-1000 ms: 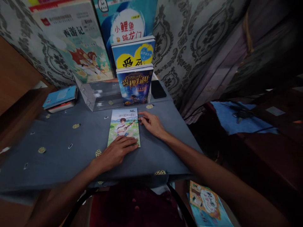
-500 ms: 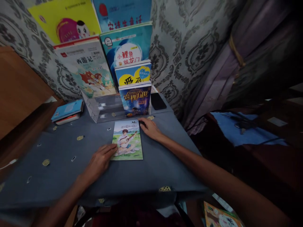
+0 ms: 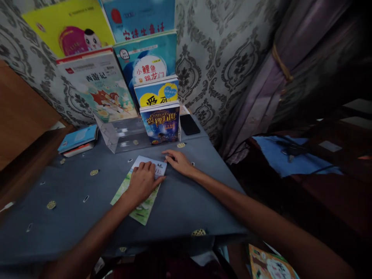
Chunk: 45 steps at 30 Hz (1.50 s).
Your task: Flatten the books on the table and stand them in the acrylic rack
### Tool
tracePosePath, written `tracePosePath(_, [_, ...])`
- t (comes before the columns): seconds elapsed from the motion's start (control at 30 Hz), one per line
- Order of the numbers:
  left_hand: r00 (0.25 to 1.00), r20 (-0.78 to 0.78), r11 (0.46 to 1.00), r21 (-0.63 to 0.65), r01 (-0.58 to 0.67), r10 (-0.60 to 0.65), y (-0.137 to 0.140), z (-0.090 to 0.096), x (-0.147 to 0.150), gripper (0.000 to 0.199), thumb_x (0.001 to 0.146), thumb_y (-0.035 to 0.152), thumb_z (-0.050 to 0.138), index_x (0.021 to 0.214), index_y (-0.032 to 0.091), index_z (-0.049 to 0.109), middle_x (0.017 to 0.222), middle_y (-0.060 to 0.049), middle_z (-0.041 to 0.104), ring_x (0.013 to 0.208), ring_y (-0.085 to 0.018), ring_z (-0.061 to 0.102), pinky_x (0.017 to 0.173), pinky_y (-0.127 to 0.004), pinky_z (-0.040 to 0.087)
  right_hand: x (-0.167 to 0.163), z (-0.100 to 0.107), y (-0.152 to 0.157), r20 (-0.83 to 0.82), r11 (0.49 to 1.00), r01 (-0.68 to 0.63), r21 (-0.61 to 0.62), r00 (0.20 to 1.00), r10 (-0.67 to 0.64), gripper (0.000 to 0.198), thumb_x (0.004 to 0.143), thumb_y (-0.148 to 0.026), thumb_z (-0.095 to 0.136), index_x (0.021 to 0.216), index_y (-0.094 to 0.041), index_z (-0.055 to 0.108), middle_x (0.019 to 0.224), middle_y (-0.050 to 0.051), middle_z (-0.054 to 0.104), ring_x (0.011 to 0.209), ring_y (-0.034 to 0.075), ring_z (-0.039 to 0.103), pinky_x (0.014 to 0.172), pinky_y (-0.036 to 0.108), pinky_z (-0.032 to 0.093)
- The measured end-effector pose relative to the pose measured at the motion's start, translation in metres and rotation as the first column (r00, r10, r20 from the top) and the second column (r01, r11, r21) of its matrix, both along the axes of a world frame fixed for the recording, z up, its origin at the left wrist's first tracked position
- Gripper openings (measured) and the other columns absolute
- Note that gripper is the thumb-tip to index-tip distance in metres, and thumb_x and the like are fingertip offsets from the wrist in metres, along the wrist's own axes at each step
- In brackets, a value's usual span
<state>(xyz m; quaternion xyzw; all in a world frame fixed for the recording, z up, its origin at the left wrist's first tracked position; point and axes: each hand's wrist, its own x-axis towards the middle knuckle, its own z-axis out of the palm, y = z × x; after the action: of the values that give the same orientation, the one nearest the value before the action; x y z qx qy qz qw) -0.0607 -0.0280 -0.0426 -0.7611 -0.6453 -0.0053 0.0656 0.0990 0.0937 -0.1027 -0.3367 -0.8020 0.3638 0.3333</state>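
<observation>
booklet (image 3: 149, 202) lay on surface (image 3: 188, 209), in front of rack (image 3: 122, 136) | books (image 3: 161, 126) stood in rack | phone (image 3: 190, 124) lay right of rack | book stack (image 3: 78, 139) lay left of rack | wall (image 3: 209, 50) rose behind rack | curtain (image 3: 255, 97) hung to wall's right

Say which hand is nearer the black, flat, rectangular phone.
Right. The right hand is on the near side of the phone, slightly left, not touching it; the left hand is farther off, on the blue-and-green paper booklet.

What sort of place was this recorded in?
Possibly a home reading corner: a clear plastic rack holding colourful paper books, a grey scroll-patterned wall, and a tied-back pale purple curtain.
</observation>
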Motion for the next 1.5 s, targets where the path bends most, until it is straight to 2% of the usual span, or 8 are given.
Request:
tracePosePath(0.1, [0.997,-0.071,0.999,-0.043,-0.015,0.012,-0.001,0.004,0.013,0.039,0.095,0.046,0.059,0.111,0.010,0.062,0.120,-0.020,0.064,0.110,-0.033,0.059,0.088,-0.045,0.052,0.004,0.004,-0.008,-0.030,0.999,-0.003,-0.053,1.000,0.001,0.031,0.092,-0.018,0.051,0.118,-0.018,0.068,0.082,0.003,0.077,0.066,0.016,0.064,0.067,0.028,0.048])
tracePosePath(0.4, [0.992,-0.118,0.983,-0.174,-0.064,0.044,0.003,0.013,0.030,0.027,0.098,0.025,0.047,0.107,0.007,0.065,0.105,-0.019,0.068,0.102,-0.033,0.064,0.072,-0.037,0.055,0.016,0.007,-0.019,-0.100,0.994,0.028,-0.101,0.994,-0.038,0.029,0.095,-0.018,0.048,0.118,-0.017,0.066,0.093,0.005,0.080,0.086,0.018,0.072,0.079,0.031,0.052])
tracePosePath(0.6, [0.994,-0.107,0.987,-0.160,-0.025,0.008,0.004,0.015,0.026,0.029,0.100,0.022,0.042,0.100,0.008,0.068,0.099,-0.018,0.071,0.096,-0.029,0.067,0.070,-0.033,0.053,0.015,0.007,-0.017,-0.107,0.989,0.062,-0.136,0.991,-0.077,0.030,0.095,-0.018,0.047,0.118,-0.017,0.065,0.092,0.005,0.080,0.082,0.018,0.072,0.073,0.029,0.052])
tracePosePath(0.77, [0.995,-0.098,0.996,-0.086,0.029,-0.037,0.002,0.011,0.020,0.031,0.101,0.024,0.041,0.097,0.010,0.068,0.095,-0.016,0.072,0.091,-0.027,0.067,0.068,-0.032,0.052,0.014,0.005,-0.017,-0.153,0.985,0.060,-0.164,0.985,-0.085,0.027,0.095,-0.017,0.048,0.117,-0.018,0.065,0.092,0.004,0.080,0.084,0.017,0.073,0.076,0.029,0.053])
tracePosePath(0.9, [0.993,-0.105,0.995,-0.080,0.051,-0.060,0.003,0.009,0.017,0.030,0.100,0.021,0.041,0.096,0.012,0.069,0.096,-0.015,0.072,0.092,-0.027,0.067,0.072,-0.033,0.052,0.014,0.004,-0.017,-0.171,0.984,0.063,-0.164,0.981,-0.091,0.027,0.096,-0.018,0.048,0.117,-0.018,0.064,0.093,0.005,0.080,0.086,0.018,0.074,0.078,0.030,0.053])
tracePosePath(1.3, [0.995,-0.091,0.994,-0.108,0.029,-0.039,0.004,0.015,0.018,0.031,0.100,0.019,0.039,0.095,0.012,0.069,0.096,-0.014,0.072,0.091,-0.027,0.067,0.077,-0.036,0.052,0.016,0.009,-0.018,-0.145,0.983,0.151,-0.104,0.976,-0.165,0.028,0.097,-0.027,0.047,0.116,-0.018,0.066,0.090,0.004,0.080,0.067,0.016,0.065,0.063,0.027,0.047])
tracePosePath(1.4, [0.995,-0.090,0.994,-0.099,0.038,-0.047,0.003,0.014,0.019,0.032,0.100,0.019,0.039,0.094,0.013,0.070,0.096,-0.014,0.072,0.091,-0.027,0.066,0.075,-0.037,0.053,0.016,0.012,-0.020,-0.180,0.983,0.157,-0.096,0.968,-0.172,0.030,0.098,-0.028,0.046,0.118,-0.019,0.066,0.092,0.004,0.079,0.073,0.017,0.067,0.069,0.029,0.050])
tracePosePath(1.5, [0.997,-0.083,0.993,-0.115,-0.012,0.002,0.002,0.014,0.022,0.031,0.101,0.022,0.040,0.097,0.012,0.069,0.098,-0.015,0.071,0.094,-0.027,0.066,0.073,-0.035,0.054,0.015,0.015,-0.024,-0.204,0.986,0.148,-0.080,0.966,-0.161,0.030,0.099,-0.028,0.045,0.119,-0.021,0.065,0.094,0.004,0.079,0.086,0.019,0.069,0.080,0.032,0.051])
